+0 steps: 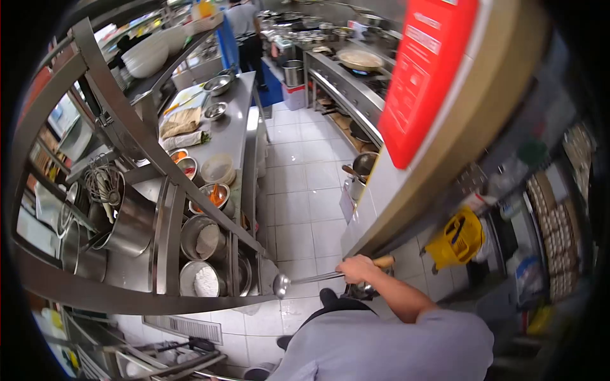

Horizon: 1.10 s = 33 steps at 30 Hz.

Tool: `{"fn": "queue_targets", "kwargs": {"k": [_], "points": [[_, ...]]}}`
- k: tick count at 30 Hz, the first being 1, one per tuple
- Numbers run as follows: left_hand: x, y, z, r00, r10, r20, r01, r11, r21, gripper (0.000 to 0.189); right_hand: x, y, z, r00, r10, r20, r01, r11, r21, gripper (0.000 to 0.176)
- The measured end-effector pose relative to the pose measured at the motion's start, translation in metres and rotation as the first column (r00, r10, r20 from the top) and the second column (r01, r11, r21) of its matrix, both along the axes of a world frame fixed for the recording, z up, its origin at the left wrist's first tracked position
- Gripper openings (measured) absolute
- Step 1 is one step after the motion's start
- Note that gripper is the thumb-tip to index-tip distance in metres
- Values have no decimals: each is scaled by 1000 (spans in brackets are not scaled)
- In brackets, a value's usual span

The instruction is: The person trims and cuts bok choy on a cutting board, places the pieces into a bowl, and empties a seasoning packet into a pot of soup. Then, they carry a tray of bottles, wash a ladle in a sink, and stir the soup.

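My right hand [359, 270] is closed around the long handle of a ladle [311, 278]. The ladle lies roughly level, its round metal bowl to the left near the corner of the steel shelving and its wooden end sticking out to the right of my fist. Just beneath the hand is a shiny metal vessel [361, 291], mostly covered by my arm and body, so I cannot make out its kind. My left hand is out of sight.
Steel shelving [171, 235] on the left holds bowls [202, 236], a tall pot [130, 222] and whisks [105, 185]. A wall edge with a red box [422, 76] stands right; behind it is a yellow mop bucket [459, 240]. A tiled aisle [292, 190] leads to another person [244, 32] and stoves.
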<state>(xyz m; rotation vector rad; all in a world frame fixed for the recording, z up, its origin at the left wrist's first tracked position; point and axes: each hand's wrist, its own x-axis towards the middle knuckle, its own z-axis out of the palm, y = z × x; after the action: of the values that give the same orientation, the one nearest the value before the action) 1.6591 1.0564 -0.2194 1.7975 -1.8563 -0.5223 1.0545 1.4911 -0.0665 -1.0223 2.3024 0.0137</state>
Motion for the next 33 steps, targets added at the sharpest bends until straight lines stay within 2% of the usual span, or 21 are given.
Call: {"fn": "queue_targets", "kwargs": {"k": [1, 2, 3, 4, 5, 6, 8, 9, 10, 11, 12, 13, 14, 15, 16, 19, 21, 24, 28, 30, 33], "points": [[-32, 25, -6, 965, -67, 253, 74, 997, -20, 36, -10, 8, -3, 999, 42, 5, -42, 999, 10, 38], [-67, 59, -2, 862, -130, 491, 154, 988, -10, 40, -18, 14, -3, 994, -109, 23, 111, 991, -74, 41], [-85, 82, -16, 870, -212, 445, 214, 976, 45, 43, -29, 16, 0, 964, -261, 51, 266, 951, -156, 44], [-105, 100, -29, 869, -294, 398, 279, 955, 96, 46, -38, 13, 3, 971, -232, 57, 238, 960, -150, 44], [-121, 114, -35, 794, -366, 486, 288, 930, 230, 48, -48, 7, 8, 928, -356, 109, 371, 908, -194, 45], [-143, 126, -43, 707, -446, 550, 281, 890, 360, 52, -60, -3, 8, 865, -474, 164, 501, 834, -231, 47], [-193, 147, -55, 720, -408, 561, 148, 880, 450, 47, -89, -27, -3, 853, -503, 138, 522, 810, -268, 41], [-198, 144, -72, 567, -669, 481, 441, 739, 509, 44, -106, -40, -17, 795, -573, 198, 603, 717, -349, 37], [-197, 141, -97, 332, -859, 389, 677, 505, 536, 41, -124, -55, -31, 729, -631, 266, 677, 605, -419, 35], [-215, 143, -113, 336, -857, 391, 672, 509, 538, 41, -145, -71, -55, 696, -651, 304, 694, 499, -519, 31], [-239, 144, -123, 547, -819, 170, 484, 476, 735, 36, -165, -87, -60, 699, -647, 306, 692, 503, -518, 31], [-260, 140, -126, 748, -663, -6, 307, 338, 890, 31, -187, -105, -62, 668, -678, 307, 699, 429, -573, 32], [-273, 131, -126, 818, -576, 11, 202, 305, 931, 31, -210, -125, -62, 635, -706, 314, 698, 349, -625, 33], [-295, 112, -115, 832, -553, 35, 183, 334, 925, 30, -232, -143, -67, 625, -729, 279, 645, 280, -711, 30], [-316, 85, -100, 844, -532, 65, 170, 381, 909, 30, -258, -158, -72, 620, -728, 294, 654, 271, -707, 30], [-374, -26, -51, 901, -399, 173, 101, 578, 810, 28, -340, -194, -72, 555, -750, 360, 648, 119, -752, 27], [-415, -99, -25, 932, -305, 194, 73, 684, 726, 27, -391, -202, -66, 440, -795, 417, 673, -15, -740, 24], [-517, -196, 6, 950, -262, 173, 103, 782, 614, 25, -479, -202, -78, 341, -854, 394, 625, -107, -773, 22], [-684, -254, 12, 915, -389, 106, 267, 781, 564, 23, -573, -174, -50, 216, -909, 356, 569, -179, -802, 24], [-768, -252, 2, 869, -493, 46, 379, 722, 579, 22, -621, -151, -34, 174, -965, 199, 437, -106, -893, 25], [-889, -218, -15, 767, -638, -63, 528, 573, 626, 20, -704, -115, 0, 109, -984, 139, 457, -75, -886, 25]]}}
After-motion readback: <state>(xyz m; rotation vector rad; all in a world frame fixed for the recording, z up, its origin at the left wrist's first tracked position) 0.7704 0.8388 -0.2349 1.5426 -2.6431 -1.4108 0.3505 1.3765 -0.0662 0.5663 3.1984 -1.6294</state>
